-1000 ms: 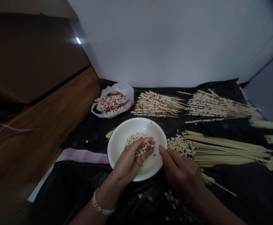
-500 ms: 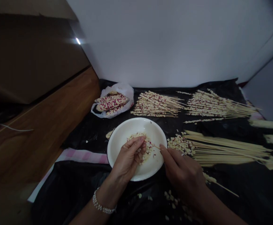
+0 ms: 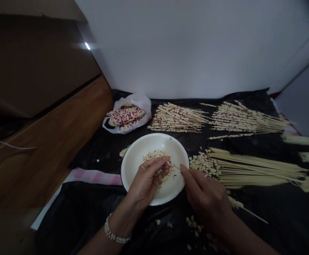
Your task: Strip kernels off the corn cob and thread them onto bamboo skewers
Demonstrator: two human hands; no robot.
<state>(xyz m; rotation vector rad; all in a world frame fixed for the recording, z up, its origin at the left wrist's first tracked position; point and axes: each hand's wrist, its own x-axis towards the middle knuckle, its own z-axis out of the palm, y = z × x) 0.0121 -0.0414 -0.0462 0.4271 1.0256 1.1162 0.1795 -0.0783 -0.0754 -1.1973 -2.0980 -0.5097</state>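
Over a white bowl (image 3: 130, 154), my right hand (image 3: 207, 191) pinches a thin wooden skewer (image 3: 177, 166) that points left. A few red and pale corn kernels (image 3: 172, 164) sit near its tip. The thumb and forefinger of my left hand (image 3: 147, 179) are closed at that tip, on what looks like a corn kernel mostly hidden by the fingers. Loose corn kernels (image 3: 154, 154) lie in the bowl below, partly covered by my left hand.
Behind the bowl, a plastic bag (image 3: 144, 102) holds speckled corn cobs (image 3: 128, 116). Two piles of kernel-threaded skewers (image 3: 177, 118) lie along the wall. To the right are bare skewers (image 3: 255, 170) and a kernel heap (image 3: 203, 163), all on black plastic sheeting (image 3: 96, 212).
My left fingers have shifted slightly right along the skewer's tip, bringing them closer to my right hand. My right hand stays almost in place.
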